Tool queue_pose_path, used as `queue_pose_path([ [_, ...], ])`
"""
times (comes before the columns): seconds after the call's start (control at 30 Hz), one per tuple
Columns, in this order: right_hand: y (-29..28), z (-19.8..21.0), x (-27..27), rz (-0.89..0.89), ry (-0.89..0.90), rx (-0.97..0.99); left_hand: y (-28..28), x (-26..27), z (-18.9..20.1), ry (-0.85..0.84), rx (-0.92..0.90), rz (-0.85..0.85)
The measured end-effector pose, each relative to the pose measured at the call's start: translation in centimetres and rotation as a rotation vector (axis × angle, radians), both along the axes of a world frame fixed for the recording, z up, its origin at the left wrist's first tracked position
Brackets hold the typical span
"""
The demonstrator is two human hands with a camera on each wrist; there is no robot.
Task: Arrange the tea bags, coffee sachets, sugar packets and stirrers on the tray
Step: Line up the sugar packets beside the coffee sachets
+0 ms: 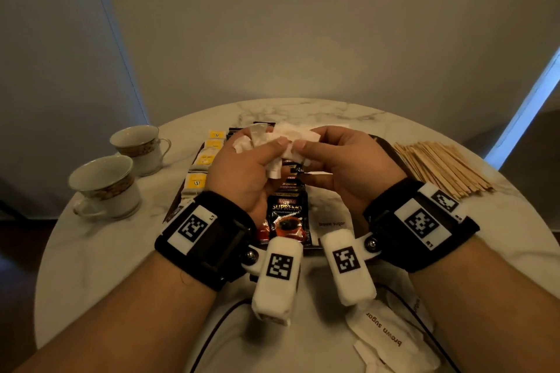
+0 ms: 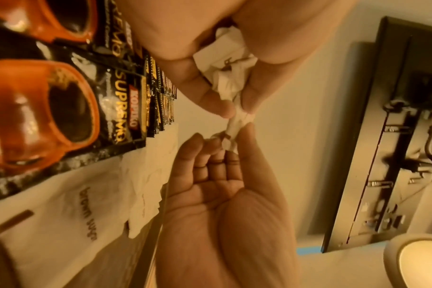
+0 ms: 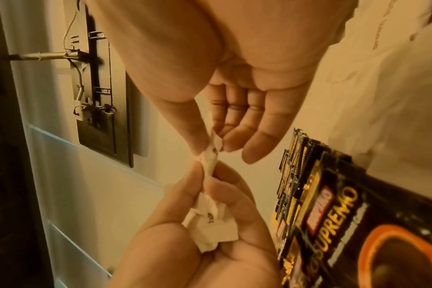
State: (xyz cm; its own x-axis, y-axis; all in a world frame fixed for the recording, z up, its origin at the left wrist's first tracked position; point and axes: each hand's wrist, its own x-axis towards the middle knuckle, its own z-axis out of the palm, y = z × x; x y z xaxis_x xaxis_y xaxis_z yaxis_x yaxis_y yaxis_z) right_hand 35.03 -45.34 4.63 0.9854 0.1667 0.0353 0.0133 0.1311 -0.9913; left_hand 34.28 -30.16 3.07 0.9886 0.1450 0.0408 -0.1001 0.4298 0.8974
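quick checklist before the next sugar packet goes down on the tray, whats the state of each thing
1. Left hand grips the bunch of white sugar packets: ok.
2. Right hand pinches one packet off the bunch between thumb and fingers: ok.
3. Pinched packet fully free of the bunch: cannot tell, it looks crumpled against the others.
4. Sugar row on the tray to continue, a brown sugar packet already lies beside the coffee sachets: ok.
5. Landing spot free: cannot tell, the hands cover it.
6. Stirrers on the tray: not ok, they lie on the table.
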Motion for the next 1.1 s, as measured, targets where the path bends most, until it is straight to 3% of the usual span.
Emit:
queue_pose_path([
  [0.17, 0.2, -0.3, -0.4, -0.043, 0.058, 0.1, -0.1, -0.2, 0.3, 0.011, -0.09, 0.017],
  [0.27, -0.7, -0.5, -0.8, -0.123, 0.088, 0.131, -0.8, -0.4, 0.1, 0.0, -0.054, 0.001],
  [0.4, -3.8, -0.3, -0.5, -0.264, 0.139, -0.019, -1.1, -0.8, 0.5, 0.004, -0.002, 0.023],
  [0.6, -7.8, -1.0, 0.0, -0.413, 0.396, -0.301, -0.8, -1.2, 1.2, -0.006, -0.016, 0.053],
  [0.9, -7.7, -1.4, 0.3, -0.401, 0.462, -0.527, -0.1, -0.7, 0.8, -0.008, 0.008, 0.082],
  [1.1, -7.6, -1.1, 0.2, -0.375, 0.48, -0.549, 0.5, -0.4, 0.8, -0.007, -0.007, 0.084],
])
